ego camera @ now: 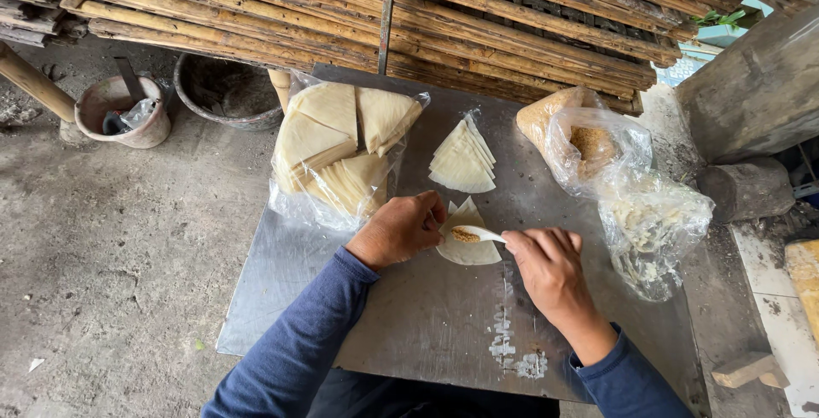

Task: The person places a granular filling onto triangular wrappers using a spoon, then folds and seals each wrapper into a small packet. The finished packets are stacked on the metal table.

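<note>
Gripping a white spoon (pixel 479 233) of filling, right hand (pixel 546 266) meets left hand (pixel 401 229), which pins a triangular wrapper (pixel 469 250), partly hidden, to the bench (pixel 426 316).

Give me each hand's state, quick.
Left hand: closed, fingers pinning the triangular wrapper down.
Right hand: closed on a white spoon of filling.

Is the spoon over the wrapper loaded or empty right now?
Loaded. The white spoon, held by the right hand, carries a brown crumbly heap over the pale wrapper.
</note>
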